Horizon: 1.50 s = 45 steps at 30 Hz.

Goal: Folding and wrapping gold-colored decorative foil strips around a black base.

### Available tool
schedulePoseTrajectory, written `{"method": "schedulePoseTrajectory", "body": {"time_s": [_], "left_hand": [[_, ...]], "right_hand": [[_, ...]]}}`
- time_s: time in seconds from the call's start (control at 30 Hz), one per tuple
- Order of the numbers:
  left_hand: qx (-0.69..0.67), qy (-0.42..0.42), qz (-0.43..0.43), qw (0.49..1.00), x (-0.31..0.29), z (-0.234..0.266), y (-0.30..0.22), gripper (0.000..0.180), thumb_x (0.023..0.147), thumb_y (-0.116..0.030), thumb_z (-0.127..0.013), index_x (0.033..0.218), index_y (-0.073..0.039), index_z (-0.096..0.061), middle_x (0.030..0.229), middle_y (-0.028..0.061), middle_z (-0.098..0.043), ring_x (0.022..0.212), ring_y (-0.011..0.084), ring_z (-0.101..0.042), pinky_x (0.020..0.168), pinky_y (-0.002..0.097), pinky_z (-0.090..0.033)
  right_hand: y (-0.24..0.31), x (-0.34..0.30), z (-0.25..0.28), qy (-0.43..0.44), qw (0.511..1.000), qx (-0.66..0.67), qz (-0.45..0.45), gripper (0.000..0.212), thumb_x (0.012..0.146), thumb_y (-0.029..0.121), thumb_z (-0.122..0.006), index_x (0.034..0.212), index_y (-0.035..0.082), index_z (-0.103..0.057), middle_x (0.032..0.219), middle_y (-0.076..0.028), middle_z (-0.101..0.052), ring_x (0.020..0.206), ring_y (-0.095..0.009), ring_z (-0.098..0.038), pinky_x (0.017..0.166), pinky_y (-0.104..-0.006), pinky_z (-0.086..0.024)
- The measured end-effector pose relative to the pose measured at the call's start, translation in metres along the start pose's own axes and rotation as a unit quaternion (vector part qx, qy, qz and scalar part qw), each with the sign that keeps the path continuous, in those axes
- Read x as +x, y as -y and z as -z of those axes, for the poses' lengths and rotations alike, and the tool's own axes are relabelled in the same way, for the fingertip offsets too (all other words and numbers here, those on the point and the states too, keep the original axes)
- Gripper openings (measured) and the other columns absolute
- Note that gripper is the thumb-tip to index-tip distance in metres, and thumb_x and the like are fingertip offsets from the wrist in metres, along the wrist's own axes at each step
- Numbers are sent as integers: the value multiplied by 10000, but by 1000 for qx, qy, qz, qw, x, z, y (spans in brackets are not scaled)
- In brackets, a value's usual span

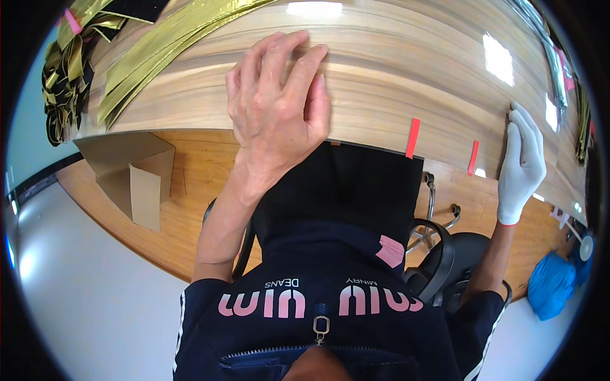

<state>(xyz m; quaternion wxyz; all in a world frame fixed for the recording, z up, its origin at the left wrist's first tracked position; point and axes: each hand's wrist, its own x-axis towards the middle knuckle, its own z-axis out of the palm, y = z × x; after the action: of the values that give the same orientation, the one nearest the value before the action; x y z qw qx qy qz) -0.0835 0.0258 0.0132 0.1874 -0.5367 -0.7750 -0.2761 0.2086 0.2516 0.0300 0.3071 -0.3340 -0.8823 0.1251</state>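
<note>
Bare and palm down, my left hand (277, 95) rests on the wood-grain table (381, 82) with its fingers apart and loosely bent; no object shows in it. A white glove with a red cuff edge covers my right hand (522, 162), which lies at the table's near edge on the right. Its fingers are stretched out, and nothing shows in them. Left of my left hand lies a fan of flat gold strips (149, 60). Between my hands, two short red strips, a wider one (413, 138) and a narrower one (474, 157), stick to the table's near edge.
Black and gold ribbon bundles (67, 89) hang at the far left corner. Silvery strips (548, 54) and more gold strips (582, 120) lie at the far right. Below the table stand an open cardboard box (146, 184) and a black chair (467, 254); a blue bag (551, 286) sits on the floor.
</note>
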Motion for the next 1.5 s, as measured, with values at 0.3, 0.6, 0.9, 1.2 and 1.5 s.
{"method": "schedulePoseTrajectory", "body": {"time_s": [0.3,0.6,0.9,1.2,1.5], "left_hand": [[-4,34,-3,999,2,6,-1,352,840,-112,-722,1188,-129,-772,1352,68,-669,1249,312,-621,1000,446,-450],[-23,104,-11,994,5,16,-10,422,875,-163,-699,1293,-109,-717,1452,114,-619,1327,348,-577,1042,495,-422],[-14,59,-5,998,7,14,-10,390,854,-150,-711,1241,-118,-738,1405,92,-647,1311,326,-599,1047,474,-440],[-23,-7,37,999,0,15,-12,325,808,-105,-727,1128,-117,-779,1300,23,-734,1263,251,-661,1009,423,-487],[-23,-23,28,999,0,10,-15,255,840,-113,-735,1091,-108,-780,1286,17,-750,1247,238,-676,1002,402,-497]], "right_hand": [[8,5,-2,9,1000,-3,-12,224,989,-79,-641,1193,-70,-734,1272,-163,-744,1195,-231,-690,1061,-330,-508],[14,4,7,-21,999,-25,-35,195,930,-97,-660,1103,-44,-734,1180,-179,-750,1128,-319,-708,1005,-377,-542],[14,8,5,-46,999,19,-18,168,902,-76,-666,1056,-39,-722,1140,-194,-732,1108,-359,-685,1003,-416,-530],[23,3,9,-11,998,11,62,157,907,-15,-689,1056,15,-729,1182,-159,-731,1131,-381,-666,991,-456,-521],[11,1,11,-19,998,54,30,126,954,-17,-668,1062,-20,-732,1179,-180,-738,1121,-353,-681,1003,-424,-531]]}}
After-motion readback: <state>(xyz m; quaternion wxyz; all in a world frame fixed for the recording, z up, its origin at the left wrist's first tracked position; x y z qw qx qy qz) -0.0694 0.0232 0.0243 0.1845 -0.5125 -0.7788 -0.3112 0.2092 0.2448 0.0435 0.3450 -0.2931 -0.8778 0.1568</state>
